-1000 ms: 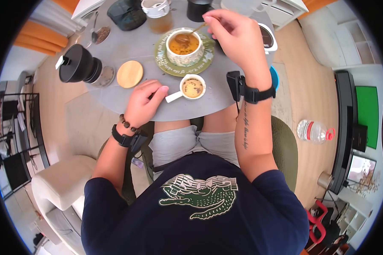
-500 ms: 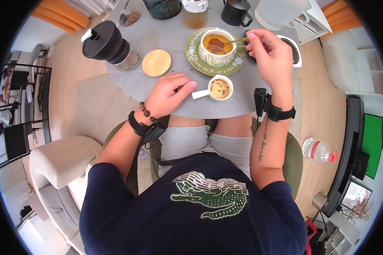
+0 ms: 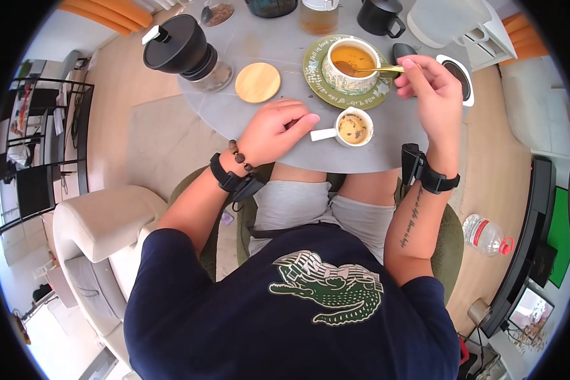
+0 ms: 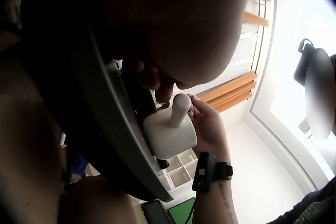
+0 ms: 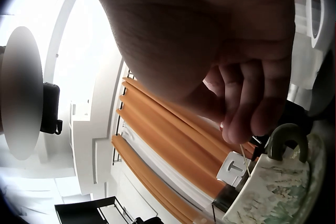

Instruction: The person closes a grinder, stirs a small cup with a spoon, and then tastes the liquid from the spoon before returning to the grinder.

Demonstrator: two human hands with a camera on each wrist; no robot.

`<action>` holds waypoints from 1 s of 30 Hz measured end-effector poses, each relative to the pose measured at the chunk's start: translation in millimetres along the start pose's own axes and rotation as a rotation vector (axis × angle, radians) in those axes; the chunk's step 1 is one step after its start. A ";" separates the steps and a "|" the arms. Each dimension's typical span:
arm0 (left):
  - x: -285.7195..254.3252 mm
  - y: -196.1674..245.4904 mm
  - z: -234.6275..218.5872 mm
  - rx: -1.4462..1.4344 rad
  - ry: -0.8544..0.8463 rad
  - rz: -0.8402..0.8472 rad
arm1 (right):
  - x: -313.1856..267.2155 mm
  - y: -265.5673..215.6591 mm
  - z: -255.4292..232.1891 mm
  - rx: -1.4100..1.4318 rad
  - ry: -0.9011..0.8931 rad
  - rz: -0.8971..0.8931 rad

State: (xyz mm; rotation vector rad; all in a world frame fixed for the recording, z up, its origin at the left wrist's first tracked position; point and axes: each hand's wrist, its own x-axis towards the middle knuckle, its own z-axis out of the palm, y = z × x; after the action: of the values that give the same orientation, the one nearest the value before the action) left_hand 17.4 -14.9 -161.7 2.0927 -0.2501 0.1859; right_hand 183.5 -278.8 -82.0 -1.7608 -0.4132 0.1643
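In the head view my right hand (image 3: pixel 438 88) pinches the handle of a gold teaspoon (image 3: pixel 388 68). Its bowl dips into amber tea inside a patterned white cup (image 3: pixel 351 82) with a green handle, which stands on a green lettered saucer (image 3: pixel 311 71). The right wrist view shows fingertips close above the cup (image 5: pixel 273 187). My left hand (image 3: pixel 272 132) rests on the table, fingers loosely bent and holding nothing. Just beyond its thumb lies the handle of a small white sauce pitcher (image 3: pixel 324 134), which contains pale liquid with dark bits.
A round wooden lid (image 3: pixel 258 83) and a black manual grinder (image 3: pixel 182 47) stand left on the grey table (image 3: pixel 285 159). Along the back are a glass jar of amber liquid (image 3: pixel 318 19), a black mug (image 3: pixel 378 18) and a clear pitcher (image 3: pixel 443 22). A white scale (image 3: pixel 467 95) lies right.
The head view has shifted, so the table things appear farther right. My right hand has come nearer me beside the cup, swinging the teaspoon round in the tea. My left hand stays resting.
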 end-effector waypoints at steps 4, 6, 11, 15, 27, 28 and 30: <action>0.3 2.0 -0.6 -0.013 -0.001 0.006 | -2.1 0.6 -2.2 0.028 0.039 0.024; 0.5 1.7 -0.4 -0.025 0.002 0.005 | -1.8 2.4 -5.0 0.053 0.053 0.026; 0.8 1.0 -0.5 -0.008 -0.001 0.023 | -3.3 3.6 -8.7 0.100 0.073 0.054; 1.2 0.5 -0.4 -0.002 -0.005 0.020 | -4.0 5.1 -11.4 0.125 0.083 0.091; 2.0 1.0 2.9 -0.022 0.043 0.022 | -7.1 7.5 -17.5 0.205 0.114 0.094; 1.3 0.6 0.6 0.004 0.009 0.012 | -6.9 7.0 -17.7 0.204 0.117 0.093; 1.0 0.2 -1.3 0.030 -0.027 0.003 | -6.9 6.7 -17.3 0.201 0.117 0.087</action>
State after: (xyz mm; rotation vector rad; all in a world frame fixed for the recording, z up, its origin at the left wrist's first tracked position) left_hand 18.3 -14.0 -160.7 2.1256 -0.2683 0.1636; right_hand 184.1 -298.3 -85.2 -1.5824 -0.2268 0.1581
